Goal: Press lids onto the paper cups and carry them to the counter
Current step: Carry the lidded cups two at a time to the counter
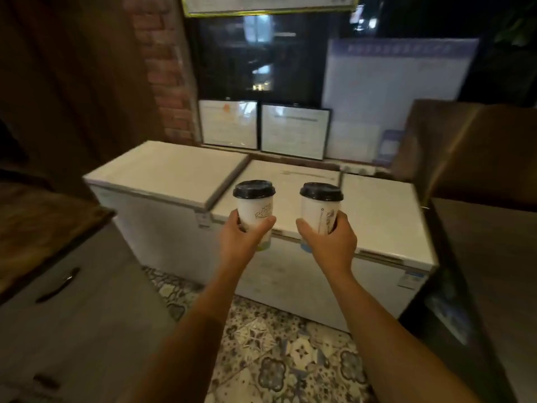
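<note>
Head view: both arms reach forward at the centre of the frame, each of the hands wrapped around a paper cup. The left hand (244, 237) is closed around the lower half of the left cup (255, 212), thumb across the front; the right hand (329, 241) grips the right cup (318, 213) the same way. Both cups are upright, held in the air side by side but apart, and each already wears a black lid (254, 189) that looks seated evenly, the second lid (321, 191) likewise.

Behind the cups, across the middle of the frame, stand white chest freezers (174, 167); patterned floor tiles (279, 359) fill the bottom centre. A dark worktop (488, 257) runs along the right edge.

The carrying step seems underway. Risks from here: squeezing too hard could flex a paper wall and pop a lid loose; a tilt while walking could leak through a sip hole; the dim light could hide an edge of the freezers or the worktop, causing a bump.
</note>
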{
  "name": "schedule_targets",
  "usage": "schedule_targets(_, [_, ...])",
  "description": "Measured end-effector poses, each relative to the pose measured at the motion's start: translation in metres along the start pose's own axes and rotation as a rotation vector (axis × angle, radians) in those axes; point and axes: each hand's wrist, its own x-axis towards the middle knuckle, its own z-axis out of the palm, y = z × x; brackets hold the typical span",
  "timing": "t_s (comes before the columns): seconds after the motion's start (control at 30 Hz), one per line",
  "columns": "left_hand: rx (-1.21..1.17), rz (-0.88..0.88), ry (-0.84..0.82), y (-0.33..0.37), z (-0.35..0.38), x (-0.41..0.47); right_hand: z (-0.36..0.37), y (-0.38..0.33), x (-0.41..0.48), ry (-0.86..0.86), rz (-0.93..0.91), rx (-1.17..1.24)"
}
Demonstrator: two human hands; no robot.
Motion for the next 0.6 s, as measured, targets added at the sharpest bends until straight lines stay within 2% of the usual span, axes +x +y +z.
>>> schedule_targets(0.17, [0.041, -0.007, 0.263, -0.025, -0.177, -0.001, 0.142, -0.073, -0.069, -0.196, -0.11, 0.042])
schedule_targets(0.3, [0.072, -0.024, 0.444, -0.045, -0.29, -0.01, 0.241, -0.118, -0.125, -0.369, -0.17, 0.068])
schedule_targets(0.6, [0.158, -0.089, 0.78, -0.091, -0.504, -0.023, 0.441, -0.185, -0.24, -0.757, -0.332, 0.103])
